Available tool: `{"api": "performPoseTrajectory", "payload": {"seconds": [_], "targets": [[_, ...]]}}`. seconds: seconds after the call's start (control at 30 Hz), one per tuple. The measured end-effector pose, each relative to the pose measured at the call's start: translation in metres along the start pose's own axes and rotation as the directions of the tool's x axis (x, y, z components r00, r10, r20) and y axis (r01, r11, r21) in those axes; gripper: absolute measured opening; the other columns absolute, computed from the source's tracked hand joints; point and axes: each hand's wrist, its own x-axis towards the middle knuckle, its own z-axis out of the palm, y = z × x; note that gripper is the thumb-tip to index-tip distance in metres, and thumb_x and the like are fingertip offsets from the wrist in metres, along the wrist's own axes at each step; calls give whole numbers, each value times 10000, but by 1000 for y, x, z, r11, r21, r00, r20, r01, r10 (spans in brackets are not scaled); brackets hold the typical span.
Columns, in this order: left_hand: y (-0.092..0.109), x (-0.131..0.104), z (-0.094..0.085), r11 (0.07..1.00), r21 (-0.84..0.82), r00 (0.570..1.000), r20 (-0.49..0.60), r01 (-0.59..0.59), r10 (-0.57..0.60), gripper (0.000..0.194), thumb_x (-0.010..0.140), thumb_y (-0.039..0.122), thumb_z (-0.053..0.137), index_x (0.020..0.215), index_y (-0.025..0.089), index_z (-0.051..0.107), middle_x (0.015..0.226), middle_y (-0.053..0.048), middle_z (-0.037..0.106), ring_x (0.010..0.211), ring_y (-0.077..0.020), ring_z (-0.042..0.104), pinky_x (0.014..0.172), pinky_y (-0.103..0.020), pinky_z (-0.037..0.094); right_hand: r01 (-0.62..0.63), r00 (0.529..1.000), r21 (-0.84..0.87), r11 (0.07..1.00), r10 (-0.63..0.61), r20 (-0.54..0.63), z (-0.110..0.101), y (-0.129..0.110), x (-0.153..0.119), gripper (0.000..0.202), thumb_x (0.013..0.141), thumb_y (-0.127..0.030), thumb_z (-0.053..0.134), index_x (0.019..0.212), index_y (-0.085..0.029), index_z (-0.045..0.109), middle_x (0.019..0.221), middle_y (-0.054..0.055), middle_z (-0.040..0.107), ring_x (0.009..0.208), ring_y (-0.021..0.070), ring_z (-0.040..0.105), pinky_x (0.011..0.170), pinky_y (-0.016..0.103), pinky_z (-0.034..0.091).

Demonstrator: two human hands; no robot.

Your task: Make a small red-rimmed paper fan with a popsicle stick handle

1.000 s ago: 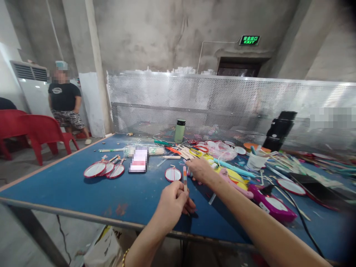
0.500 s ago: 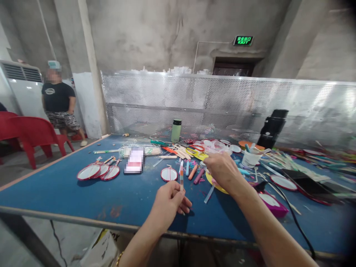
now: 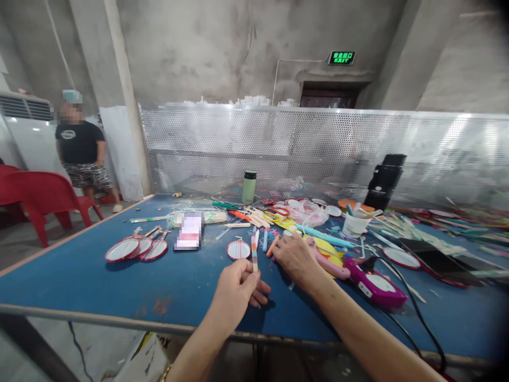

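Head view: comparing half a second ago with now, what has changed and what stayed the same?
The bare right hand has moved left and down, beside the small orange stick; the dark-red stick no longer shows. Whether the hand took hold of anything is hidden. The curved pink tool shows more fully. The bare left hand still holds the flat colour-banded stick upright.

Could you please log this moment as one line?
left hand: holding striped stick upright | right hand: at orange stick, contact unclear | table: phone, bottle
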Motion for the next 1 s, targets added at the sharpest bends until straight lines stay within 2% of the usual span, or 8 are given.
{"api": "performPoseTrajectory", "payload": {"seconds": [0.13,0.2,0.3,0.37,0.4,0.53,0.7,1.0], "targets": [[-2,1,1,999,-33,1000,-5,15,-15,362,833,515,576,820,162,497,738,-107,732,537,-157,677,469,-205,459,-26,994,-22,999,24,-102,-10,6,-10,186,909,-91,499,939,-149,673,910,120,685,874,246,607,810,380,362],[-3,1,1,998,-59,1000,-5,22,-22,353,837,508,567,831,163,492,742,-101,732,529,-151,673,465,-199,451,-48,967,45,998,58,-247,-15,6,-19,159,912,-117,498,919,-155,652,855,98,670,803,223,601,764,349,361],[-3,2,2,997,-73,1000,6,31,-31,332,842,485,553,825,160,490,739,-101,728,533,-145,671,471,-194,443,-16,817,403,915,244,-522,-21,-4,-37,135,923,-227,528,850,-176,628,751,34,645,669,158,575,675,281,393],[-1,1,2,998,-59,999,14,33,-32,325,840,473,552,816,153,504,728,-106,725,548,-150,674,479,-196,442,40,695,650,759,446,-564,-23,-18,-49,150,922,-284,554,833,-194,635,725,-2,651,602,121,569,628,241,430],[0,1,2,998,-50,999,19,34,-33,322,837,469,552,816,150,513,725,-109,724,557,-155,677,484,-200,446,72,654,722,688,514,-555,-24,-26,-54,160,925,-299,556,852,-201,658,740,-4,666,624,123,594,642,238,458],[1,0,1,999,-36,999,26,32,-31,310,822,454,551,812,145,533,731,-118,726,571,-165,681,493,-213,453,164,606,926,341,705,-367,-21,-55,-66,206,914,-329,601,1034,-205,713,702,-5,681,541,119,621,548,234,515],[0,2,1,999,-38,999,40,30,-29,314,803,467,563,813,155,534,715,-106,726,552,-165,672,496,-221,451,261,557,956,134,788,-262,-23,-68,-67,178,819,-329,728,905,-174,726,639,1,662,451,110,575,440,221,493],[6,-1,0,998,-51,995,87,44,-39,268,815,430,541,825,163,558,652,-69,710,543,-151,646,531,-229,446,280,638,950,-139,767,-76,-4,-65,-72,208,806,-326,746,913,-151,708,630,14,645,466,108,559,448,215,441]]}}
